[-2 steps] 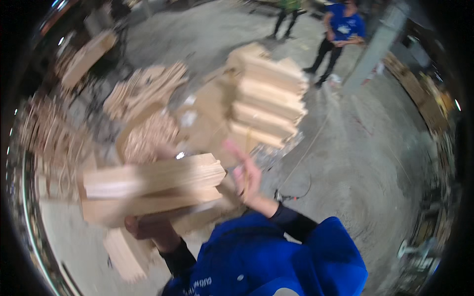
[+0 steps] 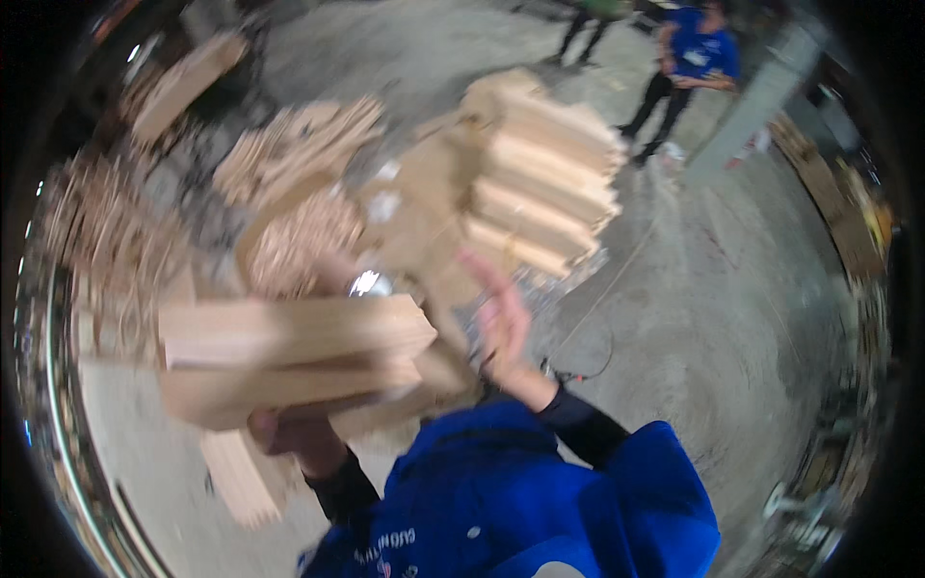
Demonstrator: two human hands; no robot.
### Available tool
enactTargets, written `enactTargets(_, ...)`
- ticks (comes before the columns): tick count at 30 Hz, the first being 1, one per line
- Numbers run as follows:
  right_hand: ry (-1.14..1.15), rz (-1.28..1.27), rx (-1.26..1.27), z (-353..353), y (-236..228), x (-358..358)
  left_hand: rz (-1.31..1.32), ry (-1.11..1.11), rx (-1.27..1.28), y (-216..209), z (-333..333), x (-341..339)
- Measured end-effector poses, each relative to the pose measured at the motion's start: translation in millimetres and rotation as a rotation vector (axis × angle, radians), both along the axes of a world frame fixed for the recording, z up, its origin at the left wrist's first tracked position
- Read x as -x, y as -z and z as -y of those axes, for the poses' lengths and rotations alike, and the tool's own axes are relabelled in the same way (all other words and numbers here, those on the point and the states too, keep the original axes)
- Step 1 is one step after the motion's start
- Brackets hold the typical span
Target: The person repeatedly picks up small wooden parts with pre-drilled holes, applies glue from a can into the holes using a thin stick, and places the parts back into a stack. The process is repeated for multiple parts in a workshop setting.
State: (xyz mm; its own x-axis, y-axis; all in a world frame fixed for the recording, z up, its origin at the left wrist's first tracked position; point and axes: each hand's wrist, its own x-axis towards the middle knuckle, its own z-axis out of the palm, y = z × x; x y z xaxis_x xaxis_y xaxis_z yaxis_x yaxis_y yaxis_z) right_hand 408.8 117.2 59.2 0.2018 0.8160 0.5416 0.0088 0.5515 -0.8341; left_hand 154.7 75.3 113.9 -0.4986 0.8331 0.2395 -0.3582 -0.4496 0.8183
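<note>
A block of pale wooden slats (image 2: 289, 332), stacked in two blurred layers, lies crosswise in front of me. My left hand (image 2: 289, 433) grips it at the near long side, with its fingers partly hidden beneath the wood. Off the stack's right end, my right hand (image 2: 506, 328) is open, its fingers apart and holding nothing. A shiny round thing (image 2: 369, 283) shows just behind the stack, beside a blurred skin-toned shape that I cannot make out. Under the stack's right end is a brown surface (image 2: 448, 371).
Beyond stand large stacked wood bundles (image 2: 544, 183) and a container of small wood pieces (image 2: 306, 241). Loose slats (image 2: 299, 144) lie farther left. Another wood block (image 2: 241, 477) is near my left arm. A person in blue (image 2: 699, 53) stands by a grey post (image 2: 756, 106).
The background has shifted slightly right and up in view. My right hand is a little farther from the stack's right end. My left hand keeps its hold.
</note>
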Motion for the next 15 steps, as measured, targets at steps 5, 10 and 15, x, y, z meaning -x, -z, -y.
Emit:
enactTargets(5, 0.083, -0.015, 0.129, -13, 17, -14, -0.779, 0.171, 0.128, 5, 58, 64)
enactTargets(10, -0.152, -0.046, 0.303, -16, 26, -9, -0.938, 0.189, 0.256, 32, 48, 41)
enactTargets(15, -0.257, 0.137, 0.426, -34, 24, 9, -1.612, 0.265, 0.589, 150, 30, 37)
